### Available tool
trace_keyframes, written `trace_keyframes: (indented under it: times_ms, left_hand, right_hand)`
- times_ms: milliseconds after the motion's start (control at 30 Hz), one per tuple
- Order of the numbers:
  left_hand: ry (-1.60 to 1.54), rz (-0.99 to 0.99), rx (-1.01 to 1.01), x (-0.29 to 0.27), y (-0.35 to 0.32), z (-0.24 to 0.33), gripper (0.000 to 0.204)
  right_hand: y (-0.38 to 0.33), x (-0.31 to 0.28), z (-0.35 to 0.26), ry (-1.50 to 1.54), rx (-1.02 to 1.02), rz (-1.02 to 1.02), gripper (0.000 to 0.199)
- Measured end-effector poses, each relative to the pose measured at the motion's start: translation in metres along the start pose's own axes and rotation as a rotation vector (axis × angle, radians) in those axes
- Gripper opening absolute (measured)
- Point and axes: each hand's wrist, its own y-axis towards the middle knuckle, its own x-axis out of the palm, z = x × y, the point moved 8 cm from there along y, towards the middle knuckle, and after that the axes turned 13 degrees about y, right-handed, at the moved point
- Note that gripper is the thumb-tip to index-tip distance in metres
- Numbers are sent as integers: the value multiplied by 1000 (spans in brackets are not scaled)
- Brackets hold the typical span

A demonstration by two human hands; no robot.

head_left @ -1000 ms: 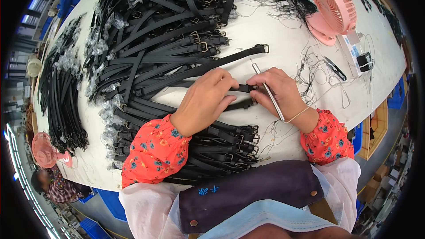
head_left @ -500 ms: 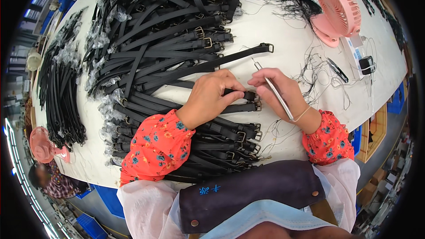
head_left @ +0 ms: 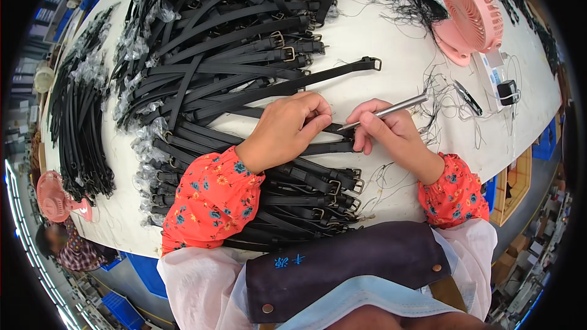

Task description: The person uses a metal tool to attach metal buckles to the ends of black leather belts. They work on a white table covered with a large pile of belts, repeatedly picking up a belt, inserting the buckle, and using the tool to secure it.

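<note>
My right hand (head_left: 391, 131) grips a slim silver pen-shaped tool (head_left: 397, 107). Its thin tip points left, close to the end of a black belt (head_left: 338, 128) beside my left fingers. My left hand (head_left: 286, 129) lies over the belts with thumb and forefinger pinched together. Whatever is between those fingertips is too small or hidden to make out. Around and beneath the hands spreads a heap of black belts (head_left: 244, 76) with metal buckles, many ends in clear plastic. One belt (head_left: 318, 78) sticks out past the others, its buckle toward the right.
A pink fan (head_left: 468, 12) stands at the far right, near black thread snips (head_left: 467, 97), a black adapter (head_left: 507, 91) and loose threads. Another belt bundle (head_left: 82, 128) lies at the left, above a second pink fan (head_left: 55, 195). A person (head_left: 76, 250) sits lower left.
The silver tool has turned in my right hand, its thin tip swinging from the far side down to the left. My left fingers have drawn back slightly from the belt's buckle end.
</note>
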Motion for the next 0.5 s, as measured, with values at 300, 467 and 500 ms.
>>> trace_keyframes:
  times_ms: [300, 467, 500]
  left_hand:
    - [-9, -9, 3, 1, 0, -1, 11]
    - [-18, -13, -6, 2, 0, -2, 12]
    - [-17, -13, -7, 2, 0, -2, 12]
  right_hand:
    - [1, 3, 1, -109, 9, -13, 32]
    - [1, 3, 2, -101, 5, -16, 32]
    - [2, 3, 1, -101, 3, -17, 32]
